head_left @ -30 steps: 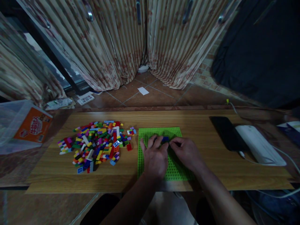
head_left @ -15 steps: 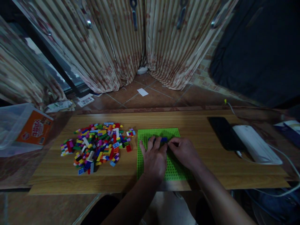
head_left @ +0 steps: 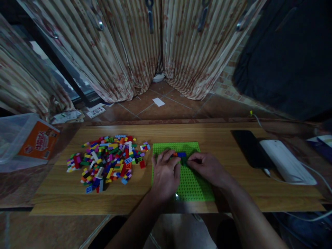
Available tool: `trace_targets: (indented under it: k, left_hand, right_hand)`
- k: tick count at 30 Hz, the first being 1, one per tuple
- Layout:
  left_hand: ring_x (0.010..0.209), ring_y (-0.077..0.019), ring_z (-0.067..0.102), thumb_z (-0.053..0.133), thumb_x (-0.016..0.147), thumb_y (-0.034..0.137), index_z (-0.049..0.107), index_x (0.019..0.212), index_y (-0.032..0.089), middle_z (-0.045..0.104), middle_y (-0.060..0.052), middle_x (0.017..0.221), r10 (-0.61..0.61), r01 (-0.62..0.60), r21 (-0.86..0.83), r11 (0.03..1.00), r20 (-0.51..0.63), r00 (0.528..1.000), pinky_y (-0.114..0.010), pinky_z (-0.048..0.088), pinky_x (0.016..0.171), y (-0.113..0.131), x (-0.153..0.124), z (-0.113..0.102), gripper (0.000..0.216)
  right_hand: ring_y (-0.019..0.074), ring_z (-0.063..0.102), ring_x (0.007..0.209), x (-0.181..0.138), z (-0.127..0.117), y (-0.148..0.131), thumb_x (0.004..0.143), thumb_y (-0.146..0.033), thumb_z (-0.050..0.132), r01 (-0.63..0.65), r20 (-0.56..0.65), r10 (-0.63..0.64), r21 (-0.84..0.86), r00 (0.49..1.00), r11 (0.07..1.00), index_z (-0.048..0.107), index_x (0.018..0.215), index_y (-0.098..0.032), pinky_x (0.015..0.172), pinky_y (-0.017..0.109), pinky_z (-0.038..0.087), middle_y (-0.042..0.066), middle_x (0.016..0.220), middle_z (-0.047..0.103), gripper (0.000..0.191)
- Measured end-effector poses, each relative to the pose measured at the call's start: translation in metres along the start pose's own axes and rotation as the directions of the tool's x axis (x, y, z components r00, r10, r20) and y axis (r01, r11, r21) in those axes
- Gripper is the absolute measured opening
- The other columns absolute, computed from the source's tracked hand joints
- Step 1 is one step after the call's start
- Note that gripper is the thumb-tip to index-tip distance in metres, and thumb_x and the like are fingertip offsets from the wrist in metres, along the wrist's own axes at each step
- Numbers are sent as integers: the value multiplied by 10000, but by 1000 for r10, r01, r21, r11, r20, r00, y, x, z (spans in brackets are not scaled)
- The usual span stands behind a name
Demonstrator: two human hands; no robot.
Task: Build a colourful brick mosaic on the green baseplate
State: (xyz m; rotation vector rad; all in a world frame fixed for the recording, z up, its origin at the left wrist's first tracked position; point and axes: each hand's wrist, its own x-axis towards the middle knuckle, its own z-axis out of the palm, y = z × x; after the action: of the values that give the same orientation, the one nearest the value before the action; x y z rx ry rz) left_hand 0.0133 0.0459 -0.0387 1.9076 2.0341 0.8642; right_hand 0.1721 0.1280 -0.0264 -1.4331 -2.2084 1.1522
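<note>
On the green studded baseplate (head_left: 194, 186) sits a blue brick (head_left: 181, 154), with an orange-red brick (head_left: 175, 154) at its left end. A dark green brick (head_left: 184, 161) shows just below the blue one. My left hand (head_left: 166, 173) rests over the plate's left half, fingers bent and thumb apart, next to the orange-red brick; its fingertips partly hide the bricks there. My right hand (head_left: 207, 167) is closed in a pinch beside the dark green brick. Whatever its fingertips hold, if anything, is too small to make out.
A heap of loose coloured bricks (head_left: 111, 160) lies left on the wooden table (head_left: 220, 135). At right are a black phone (head_left: 250, 148) and a white device (head_left: 287, 162) with a cable. A clear plastic bin (head_left: 15, 128) stands beyond the table's left end.
My left hand has drawn left and its spread fingers have bent, uncovering more of the blue brick and the orange-red one. My right hand has shifted slightly right and stays pinched.
</note>
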Motion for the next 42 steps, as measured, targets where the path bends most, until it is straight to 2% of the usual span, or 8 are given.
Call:
trace_targets:
  k: [9,21,34,42]
  left_hand:
    - [1218,-257,498,621,854,207,687,797,229,652,-31,1213,-19,20,31,999,-25,1000,-547,292,1046,5,4,9,90]
    - [1190,-249,516,683,802,206,721,728,262,674,3,1187,-93,93,-5,996,-12,996,-526,303,1036,9,9,6,99]
    - [1211,-261,502,653,806,199,716,699,266,673,20,1209,-94,94,10,996,-28,995,-540,296,1042,10,7,8,141]
    - [1250,-267,480,620,845,207,693,759,248,650,-4,1251,-53,53,-6,999,-33,998,-581,256,1066,8,3,10,120]
  right_hand:
    - [145,571,620,-1,-1,0,791,-338,536,13,15,-13,0,1000,1000,697,741,-194,611,272,395,-2,671,674,222]
    - [147,578,610,-1,3,1,785,-302,523,39,-19,-39,5,999,999,690,735,-188,608,274,390,9,666,683,208]
    - [158,604,634,-1,7,0,786,-272,518,31,-38,-32,-46,999,998,686,726,-193,621,283,397,16,682,698,195]
    - [159,603,610,4,0,8,799,-378,545,9,2,-9,26,1000,1000,702,751,-200,603,283,412,11,667,690,242]
